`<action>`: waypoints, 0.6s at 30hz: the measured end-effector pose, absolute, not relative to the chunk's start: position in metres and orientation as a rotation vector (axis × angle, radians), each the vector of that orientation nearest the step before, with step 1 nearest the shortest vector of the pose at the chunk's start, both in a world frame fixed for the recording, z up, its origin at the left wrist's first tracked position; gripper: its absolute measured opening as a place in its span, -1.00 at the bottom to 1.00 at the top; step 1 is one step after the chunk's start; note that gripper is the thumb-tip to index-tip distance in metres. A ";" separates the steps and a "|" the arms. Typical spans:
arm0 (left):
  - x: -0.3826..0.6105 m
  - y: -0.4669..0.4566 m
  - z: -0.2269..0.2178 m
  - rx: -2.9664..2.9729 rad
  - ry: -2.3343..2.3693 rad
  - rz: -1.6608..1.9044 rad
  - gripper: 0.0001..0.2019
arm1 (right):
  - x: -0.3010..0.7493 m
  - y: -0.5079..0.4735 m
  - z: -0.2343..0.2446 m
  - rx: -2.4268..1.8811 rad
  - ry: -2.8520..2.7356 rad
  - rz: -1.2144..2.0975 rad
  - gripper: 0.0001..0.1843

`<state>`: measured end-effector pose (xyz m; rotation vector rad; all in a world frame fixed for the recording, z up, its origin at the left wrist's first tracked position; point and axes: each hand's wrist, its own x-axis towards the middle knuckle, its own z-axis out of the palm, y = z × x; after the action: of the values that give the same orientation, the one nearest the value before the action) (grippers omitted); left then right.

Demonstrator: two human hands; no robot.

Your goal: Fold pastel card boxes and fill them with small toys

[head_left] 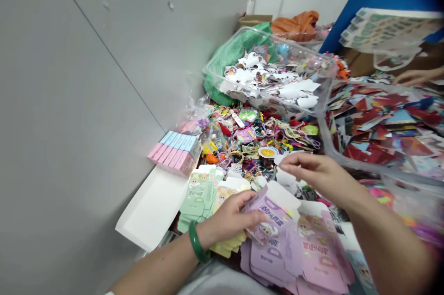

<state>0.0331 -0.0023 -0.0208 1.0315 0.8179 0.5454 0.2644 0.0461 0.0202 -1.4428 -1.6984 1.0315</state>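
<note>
My left hand is closed around a purple carton with cartoon print, its top flaps open. My right hand hovers over heaped small trinkets, fingers pinched together. A pale piece shows by its fingertips; whether they grip it I cannot make out. Below the held carton lie flattened purple cartons, with flattened pink cartons to the right. Flattened green cartons and yellow cartons are stacked beyond my left wrist.
Filled pink-and-blue boxes stand in a white tray against the grey wall. A clear bin holds white cutouts. Another clear bin holds coloured cards. Another person's hand is at the far right.
</note>
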 end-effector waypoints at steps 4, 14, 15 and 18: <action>0.025 -0.012 -0.023 1.028 0.811 0.493 -0.55 | 0.230 0.090 -0.013 -1.646 -1.594 0.934 -0.83; -0.014 0.004 -0.012 1.121 0.853 0.805 -0.61 | 0.224 0.109 -0.007 -1.519 -1.359 0.844 -0.86; -0.017 0.007 -0.012 1.131 0.871 0.836 -0.61 | 0.230 0.101 0.002 -1.464 -1.251 0.789 -0.85; -0.021 0.012 -0.014 1.173 0.919 0.878 -0.60 | 0.243 0.065 0.030 -1.250 -0.919 0.656 -0.86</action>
<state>-0.0205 0.0124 -0.0136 1.1734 0.9194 0.8780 0.2426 0.0650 0.0297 -1.2504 -0.9194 0.6560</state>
